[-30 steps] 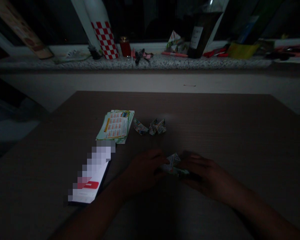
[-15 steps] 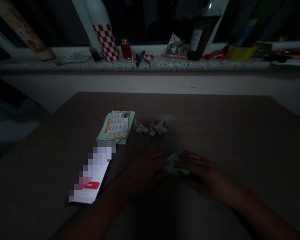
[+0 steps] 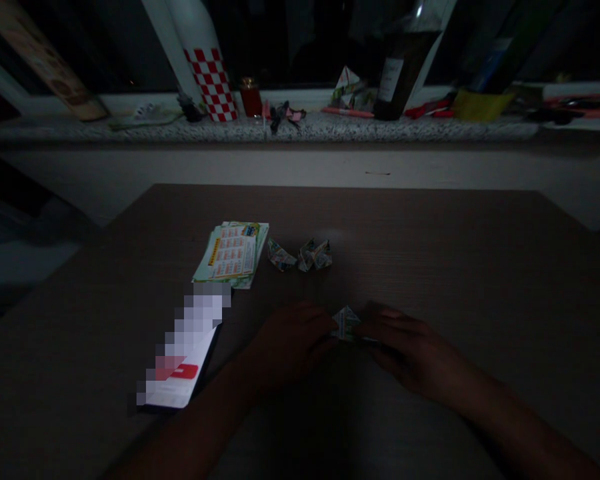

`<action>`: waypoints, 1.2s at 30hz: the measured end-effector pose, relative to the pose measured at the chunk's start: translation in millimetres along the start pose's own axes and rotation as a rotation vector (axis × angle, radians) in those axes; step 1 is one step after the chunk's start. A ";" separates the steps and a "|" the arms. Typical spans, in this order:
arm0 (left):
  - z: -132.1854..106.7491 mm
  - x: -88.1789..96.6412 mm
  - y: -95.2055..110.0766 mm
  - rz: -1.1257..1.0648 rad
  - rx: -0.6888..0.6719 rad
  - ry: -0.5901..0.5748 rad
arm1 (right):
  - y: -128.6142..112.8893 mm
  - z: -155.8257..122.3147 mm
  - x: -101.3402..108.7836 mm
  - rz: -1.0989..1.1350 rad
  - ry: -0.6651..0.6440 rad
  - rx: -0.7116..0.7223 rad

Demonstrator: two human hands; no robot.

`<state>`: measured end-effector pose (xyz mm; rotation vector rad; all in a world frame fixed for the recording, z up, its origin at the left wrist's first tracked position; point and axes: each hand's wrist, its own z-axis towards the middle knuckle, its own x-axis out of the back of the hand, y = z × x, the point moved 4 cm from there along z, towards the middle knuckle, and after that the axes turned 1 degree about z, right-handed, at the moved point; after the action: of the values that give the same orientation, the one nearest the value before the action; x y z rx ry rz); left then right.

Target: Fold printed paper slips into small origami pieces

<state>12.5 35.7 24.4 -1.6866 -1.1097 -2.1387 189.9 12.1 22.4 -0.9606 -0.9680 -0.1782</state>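
Note:
A small folded paper [image 3: 347, 325] with a pointed top and printed lettering lies on the table between my two hands. My left hand [image 3: 295, 340] grips its left edge, fingers closed and pressed together. My right hand [image 3: 410, 343] pinches the right side, its fingertips covering part of the paper. Beyond them sit a few folded paper pieces: one boat-like piece [image 3: 281, 255] on the left and a zigzag pair [image 3: 315, 255] beside it. A stack of printed paper slips [image 3: 233, 252] lies to their left. Dim light hides the finer folds.
A phone [image 3: 180, 373] with a lit, partly blurred screen lies left of my left forearm. The wooden table [image 3: 430, 227] meets a white wall. On the granite sill stand a red-checked bottle [image 3: 211, 83], a small red jar [image 3: 251, 99], a dark bottle [image 3: 403, 73] and a yellow container [image 3: 481, 105].
The lower flap of the paper, which stuck out toward me, is now folded up or tucked in, so a cleaner triangle shows. Both hands stay nearly in place.

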 end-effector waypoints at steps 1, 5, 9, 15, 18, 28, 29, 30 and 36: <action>-0.2 -0.3 0.4 0.000 0.002 0.000 | 0.7 -0.4 -0.3 -0.009 0.009 0.000; -0.8 -0.3 1.9 0.008 0.024 0.016 | 2.8 -1.2 -0.3 -0.027 0.043 0.001; -1.0 -1.2 0.3 0.000 0.057 0.046 | 4.3 -0.6 0.8 -0.029 0.069 -0.005; 1.3 -5.7 -2.1 -0.002 0.066 0.041 | 6.7 0.5 1.5 -0.018 0.091 -0.041; 2.0 -5.7 -1.7 0.013 0.081 0.042 | 5.5 0.9 1.4 -0.017 0.082 -0.022; 2.3 -4.2 2.0 0.010 0.028 -0.020 | 6.5 -1.1 1.2 -0.051 0.095 -0.029; 2.3 -4.6 1.8 0.010 0.039 -0.017 | 7.4 -0.8 1.2 -0.052 0.103 -0.036; 2.3 -5.0 1.6 0.007 0.052 -0.008 | 8.4 -0.3 1.1 -0.055 0.110 -0.044; 4.5 -8.4 0.9 -0.076 0.123 0.079 | 12.8 3.0 -2.1 -0.054 0.116 -0.108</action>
<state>19.1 35.6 17.5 -1.5171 -1.2730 -2.1143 193.5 21.4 13.6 -1.0121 -0.8851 -0.3301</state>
